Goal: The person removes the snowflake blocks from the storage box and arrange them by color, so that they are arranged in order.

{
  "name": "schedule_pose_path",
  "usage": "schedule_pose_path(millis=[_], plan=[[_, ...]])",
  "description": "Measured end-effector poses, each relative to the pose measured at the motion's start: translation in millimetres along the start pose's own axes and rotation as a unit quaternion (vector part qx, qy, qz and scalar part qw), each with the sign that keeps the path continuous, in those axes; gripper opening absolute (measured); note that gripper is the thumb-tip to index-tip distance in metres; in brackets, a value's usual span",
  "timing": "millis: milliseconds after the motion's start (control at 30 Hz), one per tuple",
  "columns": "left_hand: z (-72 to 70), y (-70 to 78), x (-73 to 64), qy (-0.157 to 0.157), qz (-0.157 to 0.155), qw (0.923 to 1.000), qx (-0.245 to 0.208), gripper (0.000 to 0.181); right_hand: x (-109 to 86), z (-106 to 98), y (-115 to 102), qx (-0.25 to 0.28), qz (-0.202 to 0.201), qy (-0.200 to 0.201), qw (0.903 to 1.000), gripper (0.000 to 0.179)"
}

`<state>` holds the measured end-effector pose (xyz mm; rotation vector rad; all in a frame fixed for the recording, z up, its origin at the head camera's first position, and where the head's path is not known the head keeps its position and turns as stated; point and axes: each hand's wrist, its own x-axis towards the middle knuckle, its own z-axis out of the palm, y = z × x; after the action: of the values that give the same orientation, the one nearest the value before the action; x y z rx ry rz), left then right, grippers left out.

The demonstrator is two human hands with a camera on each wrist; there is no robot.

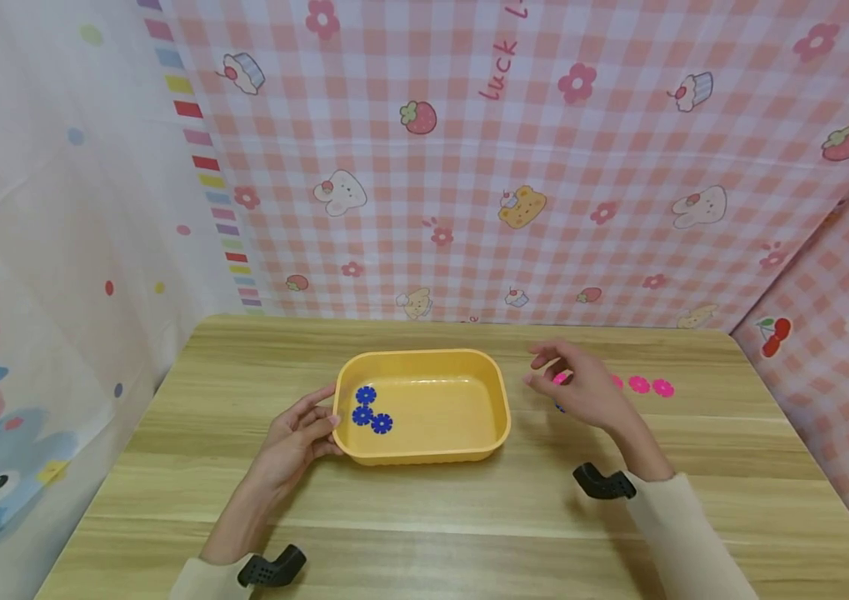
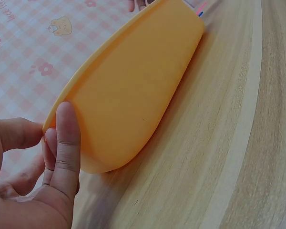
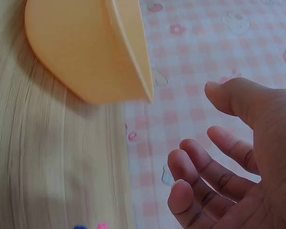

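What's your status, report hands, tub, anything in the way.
Left hand gripping tub at its left end. Right hand empty, off tub's right side. Three blue pieces inside. Nothing seen between right hand and tub.

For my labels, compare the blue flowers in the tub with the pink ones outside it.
Colour: the blue flowers are dark, the pink flowers bright.
Place: blue ones lie inside the tub, pink ones on the table.
Layout: blue ones cluster; pink ones form a rough row, partly hidden by the right hand.
Both are round with notched edges.
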<state>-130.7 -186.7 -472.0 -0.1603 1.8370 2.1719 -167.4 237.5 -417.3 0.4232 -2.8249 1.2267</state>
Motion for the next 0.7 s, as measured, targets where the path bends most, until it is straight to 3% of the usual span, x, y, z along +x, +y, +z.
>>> schedule_pose_path(millis=[400, 700], plan=[[0.3, -1.4, -2.4, -0.001, 0.004, 1.0000, -0.003, 0.059, 11.9, 26, -25, 0.008, -0.036, -0.037, 0.9986, 0.051], [1.4, -0.6, -0.7, -0.002, 0.005, 1.0000, 0.004, 0.060, 18.8, 43, -47, 0.015, -0.040, -0.071, 0.9965, 0.053]])
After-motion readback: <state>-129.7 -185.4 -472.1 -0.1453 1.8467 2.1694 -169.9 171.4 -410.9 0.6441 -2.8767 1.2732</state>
